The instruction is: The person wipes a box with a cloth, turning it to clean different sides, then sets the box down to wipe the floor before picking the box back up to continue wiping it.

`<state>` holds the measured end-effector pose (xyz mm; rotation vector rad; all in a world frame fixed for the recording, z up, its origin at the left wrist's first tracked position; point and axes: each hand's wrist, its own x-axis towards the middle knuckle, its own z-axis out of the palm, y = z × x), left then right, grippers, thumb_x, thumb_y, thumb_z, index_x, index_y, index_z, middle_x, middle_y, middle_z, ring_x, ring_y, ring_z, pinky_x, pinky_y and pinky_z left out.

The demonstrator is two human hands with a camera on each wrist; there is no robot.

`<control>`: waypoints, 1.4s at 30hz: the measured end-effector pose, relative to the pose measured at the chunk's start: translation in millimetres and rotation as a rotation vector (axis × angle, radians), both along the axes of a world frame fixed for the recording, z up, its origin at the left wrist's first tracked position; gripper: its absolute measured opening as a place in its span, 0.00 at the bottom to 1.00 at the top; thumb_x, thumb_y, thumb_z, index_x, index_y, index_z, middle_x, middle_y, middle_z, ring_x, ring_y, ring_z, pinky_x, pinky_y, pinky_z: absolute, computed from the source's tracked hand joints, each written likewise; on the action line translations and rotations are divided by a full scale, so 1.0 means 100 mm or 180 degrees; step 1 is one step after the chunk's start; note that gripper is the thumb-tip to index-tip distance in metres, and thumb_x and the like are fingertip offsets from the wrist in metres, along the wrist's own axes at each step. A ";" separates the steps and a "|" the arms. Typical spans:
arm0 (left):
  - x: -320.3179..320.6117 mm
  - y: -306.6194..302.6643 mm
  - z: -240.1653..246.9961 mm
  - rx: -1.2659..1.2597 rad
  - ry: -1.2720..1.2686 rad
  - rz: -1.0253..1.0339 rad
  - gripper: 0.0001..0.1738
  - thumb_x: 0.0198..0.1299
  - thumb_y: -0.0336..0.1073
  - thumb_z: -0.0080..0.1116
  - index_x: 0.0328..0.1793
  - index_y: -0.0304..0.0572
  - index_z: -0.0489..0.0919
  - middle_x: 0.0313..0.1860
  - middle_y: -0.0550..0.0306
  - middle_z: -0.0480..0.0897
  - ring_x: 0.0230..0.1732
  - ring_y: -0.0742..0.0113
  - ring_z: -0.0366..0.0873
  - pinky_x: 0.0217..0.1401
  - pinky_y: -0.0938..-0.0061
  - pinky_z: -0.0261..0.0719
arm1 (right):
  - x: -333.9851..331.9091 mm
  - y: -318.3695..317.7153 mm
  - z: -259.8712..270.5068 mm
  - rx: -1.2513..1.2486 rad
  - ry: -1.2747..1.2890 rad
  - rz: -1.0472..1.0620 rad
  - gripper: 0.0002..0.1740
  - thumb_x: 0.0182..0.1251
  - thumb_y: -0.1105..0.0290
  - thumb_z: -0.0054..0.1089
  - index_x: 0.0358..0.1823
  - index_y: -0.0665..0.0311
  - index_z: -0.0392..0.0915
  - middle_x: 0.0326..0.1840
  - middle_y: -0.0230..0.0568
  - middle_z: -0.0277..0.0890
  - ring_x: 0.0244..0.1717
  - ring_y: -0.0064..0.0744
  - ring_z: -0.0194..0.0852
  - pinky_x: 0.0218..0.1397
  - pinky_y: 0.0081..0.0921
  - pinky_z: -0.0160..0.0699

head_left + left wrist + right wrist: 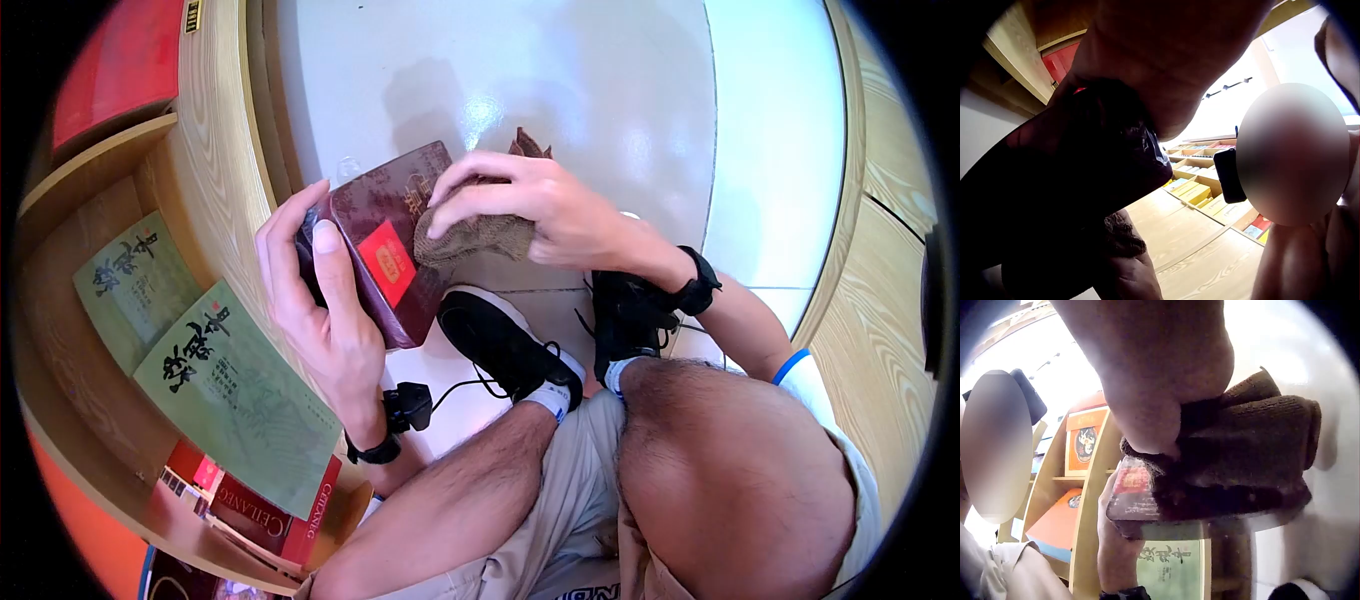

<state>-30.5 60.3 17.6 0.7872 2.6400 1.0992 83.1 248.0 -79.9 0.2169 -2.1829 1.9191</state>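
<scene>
My left hand grips a dark maroon box by its left side, thumb across the near face. Gold characters and a red label mark the box, which is held tilted above the floor. With curled fingers my right hand holds a brown cloth against the box's right side. In the right wrist view the folded cloth drapes over much of the box. The left wrist view shows the box as a dark shape, with the left hand's fingers mostly hidden.
At left, an open wooden shelf holds two green packages with black characters and red boxes below. Black shoes stand on the glossy tile floor. Wooden cabinet fronts line the right side.
</scene>
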 end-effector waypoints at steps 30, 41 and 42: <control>-0.04 0.01 0.03 0.0019 0.0197 -0.0352 0.16 0.80 0.32 0.52 0.64 0.29 0.81 0.59 0.41 0.83 0.61 0.49 0.81 0.69 0.60 0.76 | -0.52 0.08 -0.08 -0.0077 0.0394 -0.0438 0.16 0.59 0.81 0.69 0.49 0.62 0.86 0.47 0.41 0.87 0.48 0.48 0.88 0.54 0.37 0.87; -0.04 0.01 0.03 0.0005 0.0163 -0.0339 0.16 0.79 0.31 0.52 0.64 0.29 0.81 0.59 0.41 0.83 0.62 0.48 0.81 0.70 0.59 0.76 | -0.61 0.15 -0.12 0.0066 0.0540 -0.0416 0.12 0.63 0.77 0.74 0.48 0.68 0.85 0.46 0.41 0.86 0.47 0.39 0.86 0.53 0.30 0.84; -0.04 0.01 0.03 0.0022 0.0150 -0.0326 0.16 0.79 0.31 0.52 0.64 0.29 0.81 0.59 0.41 0.83 0.62 0.48 0.81 0.70 0.59 0.75 | -0.61 0.15 -0.11 0.0101 0.0542 -0.0402 0.12 0.63 0.77 0.74 0.48 0.68 0.85 0.46 0.40 0.86 0.47 0.39 0.86 0.53 0.30 0.84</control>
